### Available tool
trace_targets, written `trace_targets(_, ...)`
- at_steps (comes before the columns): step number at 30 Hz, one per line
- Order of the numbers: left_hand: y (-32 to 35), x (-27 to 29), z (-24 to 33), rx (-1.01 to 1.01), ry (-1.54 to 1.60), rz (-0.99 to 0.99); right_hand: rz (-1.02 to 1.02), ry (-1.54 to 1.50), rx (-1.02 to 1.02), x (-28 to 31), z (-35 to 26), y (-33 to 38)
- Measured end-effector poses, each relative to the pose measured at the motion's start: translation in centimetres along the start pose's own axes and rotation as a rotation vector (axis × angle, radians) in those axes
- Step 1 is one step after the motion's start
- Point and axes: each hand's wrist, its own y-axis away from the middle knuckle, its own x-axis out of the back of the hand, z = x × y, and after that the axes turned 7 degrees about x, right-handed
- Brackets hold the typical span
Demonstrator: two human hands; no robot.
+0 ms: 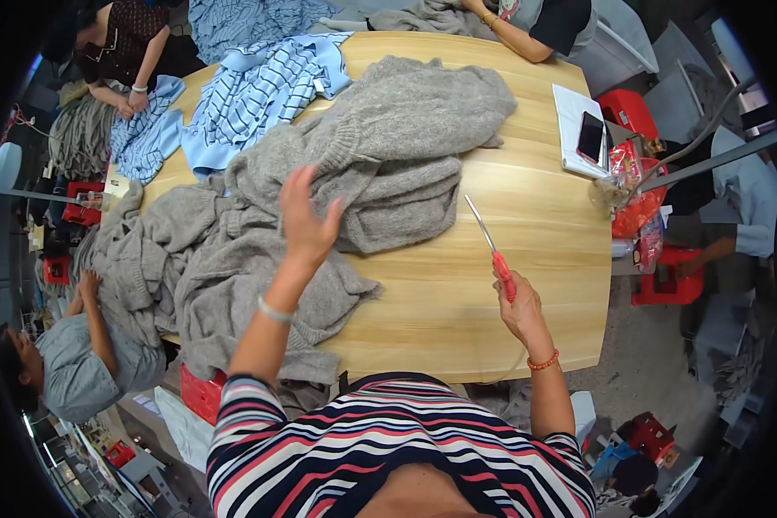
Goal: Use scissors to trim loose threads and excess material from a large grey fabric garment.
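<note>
Dark-screened rectangular phone point(590, 135), black and blank, lying on a white rectangular paper pad point(571, 121) at right edge of the light wooden table point(527, 250). Just beyond that edge, crinkled clear plastic bag with red packaging inside point(634, 192). Small white tag point(323, 86) on the blue striped knit garment point(259, 91), far side of table. Print too small to tell.

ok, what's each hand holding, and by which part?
Right hand grips the scissors by the red handle, blades pointing up. Left hand holds nothing, open over the grey knitwear.
</note>
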Motion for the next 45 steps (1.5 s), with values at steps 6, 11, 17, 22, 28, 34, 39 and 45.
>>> trace_targets(6,-10.1,-7.3,-1.1,0.044,-0.173,-0.264,0.007,0.009,0.014,-0.3,-2.1,0.0)
trace_targets(11,-9.0,-3.0,0.7,-0.398,-0.291,-0.240,0.071,-0.074,-0.100,1.5,-0.6,0.5)
trace_targets(17,-3.2,-0.9,2.0,-0.809,-0.388,-0.568,0.060,-0.042,-0.049,1.9,-0.1,-1.1)
trace_targets(22,-4.5,-7.4,3.6,-0.800,-0.089,-0.902,0.012,-0.005,0.000,1.9,-0.4,-1.1)
trace_targets(28,-6.9,-16.5,4.3,-0.550,0.169,-0.631,0.033,-0.018,-0.001,2.2,-0.6,-0.5)
trace_targets(34,-3.4,-16.3,7.5,-0.425,0.488,-1.286,0.059,-0.023,-0.068,3.1,1.2,0.2)
trace_targets(39,-4.9,-17.4,4.8,-0.834,0.103,-0.908,0.039,0.020,-0.080,2.8,2.2,0.1)
trace_targets(45,-3.6,-20.5,1.1,-0.936,-0.184,-0.894,-0.139,0.110,-0.100,2.1,1.5,-0.7)
